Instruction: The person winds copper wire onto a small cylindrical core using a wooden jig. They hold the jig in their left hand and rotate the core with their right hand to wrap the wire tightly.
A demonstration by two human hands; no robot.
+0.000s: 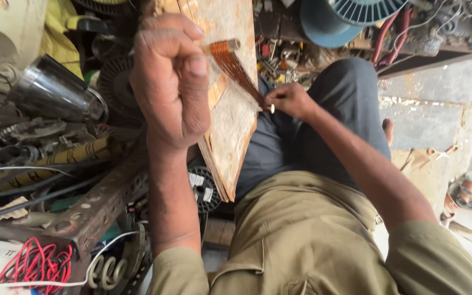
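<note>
Now copper wire bundle (240,74) runs diagonal, L hand (170,82) to R hand (289,101).

A cluttered repair workshop: wire spools (350,16), metal scrap (55,136), red cable (34,265).

Board (230,117) stands tilted across the centre of view, lower edge resting on the lap. Wire coil (240,71) lies stretched on the board's face, running from upper left to lower right. Left hand (171,82) sits at the coil's upper end, in front of the board; right hand (290,101) is at the coil's lower end, off the board's right edge. Metal funnel (55,90) lies left of the left hand, among scrap. Perforated angle bar (102,202) runs below it, just left of the left forearm. Wire bundle (36,265) lies at lower left. Spool (350,16) sits behind, upper right of the board.
</note>
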